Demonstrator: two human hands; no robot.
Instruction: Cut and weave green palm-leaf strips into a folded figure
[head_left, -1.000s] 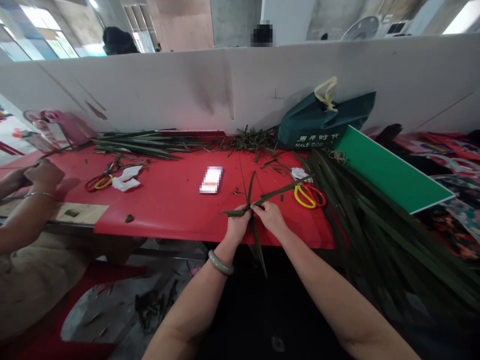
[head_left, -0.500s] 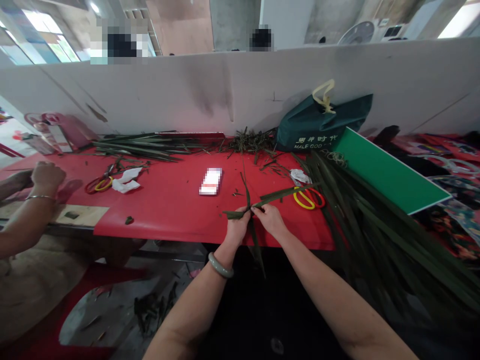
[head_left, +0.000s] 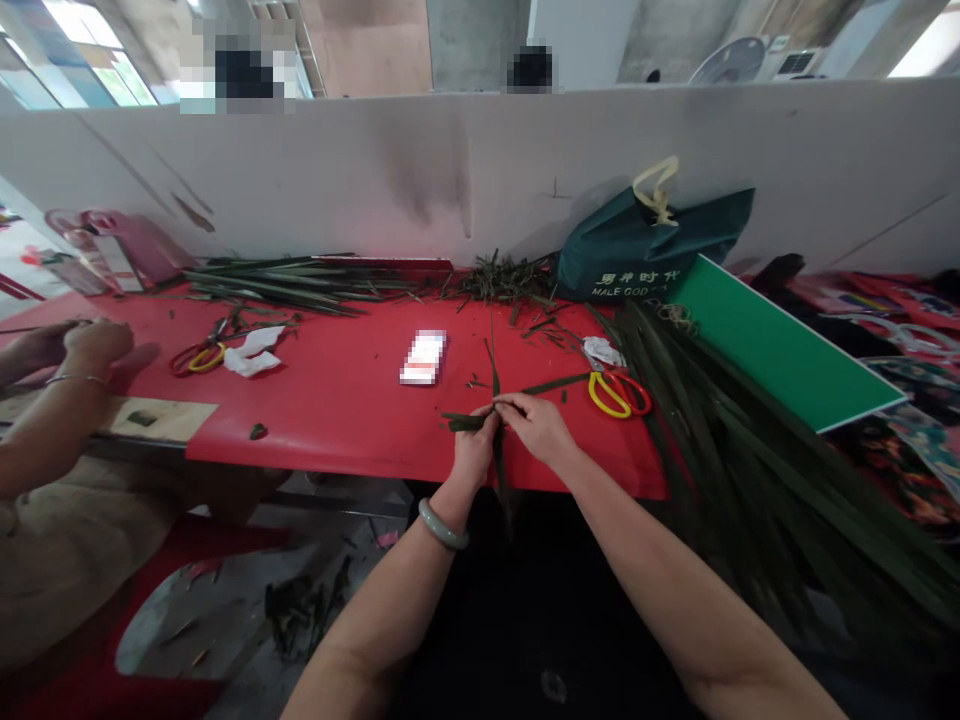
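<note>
Both my hands pinch crossing green leaf strips (head_left: 497,470) just above the front edge of the red-covered table (head_left: 337,420). My left hand (head_left: 474,450), with a bangle on its wrist, is closed on the strips where they cross, and folded ends stick out to its left. The fingertips of my right hand (head_left: 536,425) are closed on the strips at the same crossing. One strip points away toward the wall, one reaches right behind my right hand, and one hangs down toward my lap. My fingers hide the crossing itself.
Scissors (head_left: 611,395) with yellow and red handles lie right of my hands, near long leaves (head_left: 735,430) and a green board (head_left: 787,345). A phone (head_left: 422,358) lies ahead. Cut leaves (head_left: 300,282) and a dark bag (head_left: 652,250) line the wall. At left, a co-worker's hands (head_left: 97,345) work.
My right hand has shifted slightly left and up, its fingers now over the crossing. The hanging strip has swung a little left. The co-worker's hands have moved slightly.
</note>
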